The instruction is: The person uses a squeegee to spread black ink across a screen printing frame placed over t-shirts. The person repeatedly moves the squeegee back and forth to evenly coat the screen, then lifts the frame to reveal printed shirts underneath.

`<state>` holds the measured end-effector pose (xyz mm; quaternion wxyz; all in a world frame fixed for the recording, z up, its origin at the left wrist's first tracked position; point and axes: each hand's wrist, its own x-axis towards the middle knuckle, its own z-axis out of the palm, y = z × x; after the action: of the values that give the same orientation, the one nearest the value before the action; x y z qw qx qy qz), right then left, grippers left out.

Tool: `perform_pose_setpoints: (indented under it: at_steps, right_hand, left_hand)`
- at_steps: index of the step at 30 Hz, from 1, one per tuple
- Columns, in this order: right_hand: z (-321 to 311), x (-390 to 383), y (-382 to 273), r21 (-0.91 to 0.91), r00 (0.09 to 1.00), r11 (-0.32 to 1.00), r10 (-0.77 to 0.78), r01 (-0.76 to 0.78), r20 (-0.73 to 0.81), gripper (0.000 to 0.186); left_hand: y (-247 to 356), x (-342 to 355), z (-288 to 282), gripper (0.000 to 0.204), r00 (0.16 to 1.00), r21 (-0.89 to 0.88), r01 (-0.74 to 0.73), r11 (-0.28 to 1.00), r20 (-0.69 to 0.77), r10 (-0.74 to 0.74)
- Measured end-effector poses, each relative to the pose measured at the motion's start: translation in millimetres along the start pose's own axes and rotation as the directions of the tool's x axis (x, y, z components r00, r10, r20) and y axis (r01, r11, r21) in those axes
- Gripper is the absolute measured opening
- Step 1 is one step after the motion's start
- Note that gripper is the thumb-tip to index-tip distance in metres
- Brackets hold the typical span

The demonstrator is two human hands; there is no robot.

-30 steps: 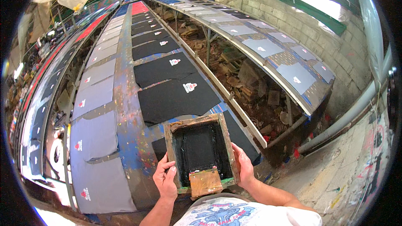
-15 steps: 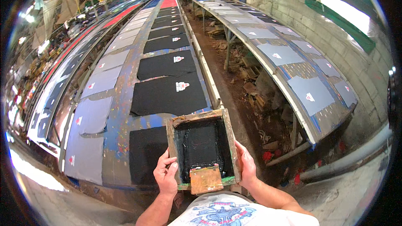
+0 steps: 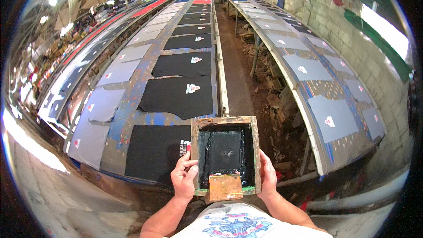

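Note:
Close to my body I hold a screen-printing frame (image 3: pixel 255 150), a worn wooden rectangle around a dark mesh smeared with black ink. My left hand (image 3: pixel 184 177) grips its left side, with the thumb on the near side. Closed against the opposite side is my right hand (image 3: pixel 267 176); part of its fingers is hidden behind the wood. A squeegee with a flat wooden handle (image 3: pixel 225 187) rests inside the frame, leaning over its near edge. Just left of the frame lies a black fabric piece (image 3: pixel 152 152) with a small red and white print, partly covered by the frame.
A long paint-spattered table (image 3: pixel 132 119) runs away ahead, bearing rows of black and grey printed fabric pieces. Another such table (image 3: pixel 317 89) stands to the right, beyond a narrow, debris-strewn aisle (image 3: pixel 238 70). A block wall (image 3: pixel 352 39) closes the right side.
The frame has straightened from a slight tilt and sits further right in view, both hands still on it. The nearest black piece's print has come into sight. The whole view has shifted.

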<state>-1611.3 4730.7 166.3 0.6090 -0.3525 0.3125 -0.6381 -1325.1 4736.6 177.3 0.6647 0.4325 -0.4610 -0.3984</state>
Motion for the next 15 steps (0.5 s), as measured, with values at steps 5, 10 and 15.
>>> perform_pose_setpoints:
  at_steps: [5,10,15]
  right_hand:
    - [1,24,-4,-0.059,0.998,0.998,0.033,-0.029,0.06,0.086]
    - [-6,59,-3,-0.107,0.988,0.989,0.109,-0.098,0.105,0.087]
    - [-21,116,6,-0.097,0.942,0.974,0.225,-0.207,0.248,0.088]
  left_hand:
    - [-14,1,-2,0.02,0.996,-0.013,0.006,1.0,-0.084,-0.007]
    - [-23,3,7,0.02,0.987,-0.019,-0.037,0.999,-0.16,0.034]
    - [-31,0,31,0.021,0.946,0.134,-0.022,0.991,-0.318,0.064]
